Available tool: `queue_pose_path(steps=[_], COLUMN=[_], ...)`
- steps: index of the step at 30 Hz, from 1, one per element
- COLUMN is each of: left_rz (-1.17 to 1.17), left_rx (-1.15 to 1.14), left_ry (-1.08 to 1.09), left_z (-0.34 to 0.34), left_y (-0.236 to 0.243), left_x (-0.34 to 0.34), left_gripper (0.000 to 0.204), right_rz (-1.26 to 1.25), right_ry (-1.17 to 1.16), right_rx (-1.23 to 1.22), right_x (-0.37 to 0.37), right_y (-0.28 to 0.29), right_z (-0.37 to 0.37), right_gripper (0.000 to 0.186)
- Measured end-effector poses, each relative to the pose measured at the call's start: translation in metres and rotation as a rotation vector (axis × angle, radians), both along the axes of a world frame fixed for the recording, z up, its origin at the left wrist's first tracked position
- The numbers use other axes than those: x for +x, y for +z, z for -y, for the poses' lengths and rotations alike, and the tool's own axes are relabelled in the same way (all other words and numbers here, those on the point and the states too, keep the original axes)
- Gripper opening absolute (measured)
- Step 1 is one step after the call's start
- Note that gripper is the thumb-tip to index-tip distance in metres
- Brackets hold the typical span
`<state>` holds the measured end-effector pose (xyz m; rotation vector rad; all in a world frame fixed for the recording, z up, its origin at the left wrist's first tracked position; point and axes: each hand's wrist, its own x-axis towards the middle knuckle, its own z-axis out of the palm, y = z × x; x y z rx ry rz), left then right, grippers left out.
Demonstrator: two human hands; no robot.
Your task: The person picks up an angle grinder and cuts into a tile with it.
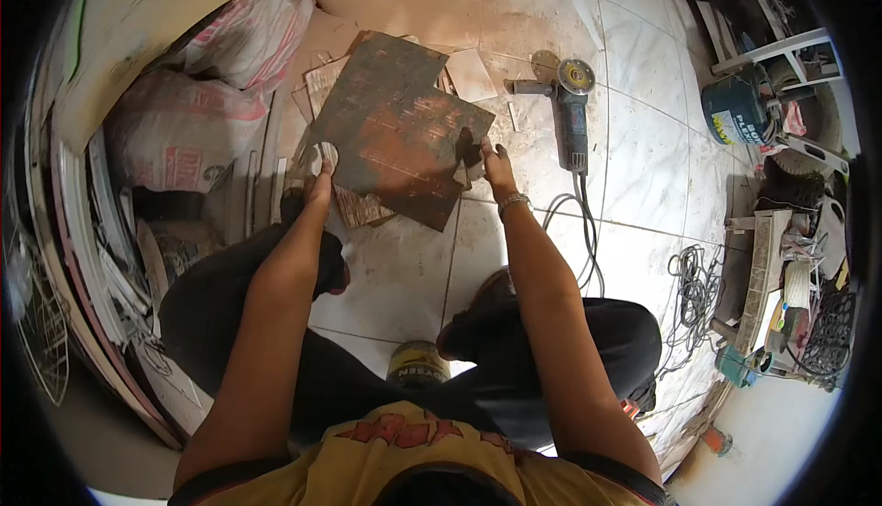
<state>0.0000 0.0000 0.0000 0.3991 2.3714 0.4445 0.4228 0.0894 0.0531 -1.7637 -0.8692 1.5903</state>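
Observation:
A dark grey tile (390, 129) with reddish-brown smears and a notch cut from its upper right side is held between my two hands above the floor. My left hand (321, 184) is closed on its left edge, beside a pale, curved patch. At the right edge, my right hand (497, 171) grips the tile near a dark shadow; some of its fingers are hidden. Beneath the tile lie several broken tile pieces (356, 207) and a pale square piece (470, 75). To the right, an angle grinder (571, 120) with a yellow-centred disc rests on the floor.
Dusty white floor tiles (643, 83) surround the work. Plastic sacks (170, 129) and leaning panels (138, 37) stand left. The grinder's black cord (588, 230) runs to a coil (695, 285). A dark tub (735, 108) and cluttered shelves line the right. A can (418, 364) sits between my legs.

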Motion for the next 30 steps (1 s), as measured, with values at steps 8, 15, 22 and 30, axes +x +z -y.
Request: queue_pose_path(steps=[8,15,22,30], left_rz=[0.307,0.635,0.530,0.480], left_rx=[0.134,0.285,0.381,0.294], left_ry=[0.226,0.105,-0.182,-0.143], left_z=[-0.047,-0.069,-0.100,-0.112], left_y=[-0.025,0.051,0.056,0.057], left_x=[-0.039,0.060,0.076,0.133], left_gripper=[0.090,0.092,0.085,0.075], right_rz=[0.220,0.357,0.323,0.328], right_ry=[0.072,-0.089,-0.202,-0.062], right_rx=[0.187,0.079,0.033,0.008], right_x=[-0.042,0.006,0.014,0.065], right_y=[0.006,-0.006,0.023,0.007], right_z=[-0.018,0.045,0.099,0.124], right_gripper=[0.099,0.093,0.089,0.081])
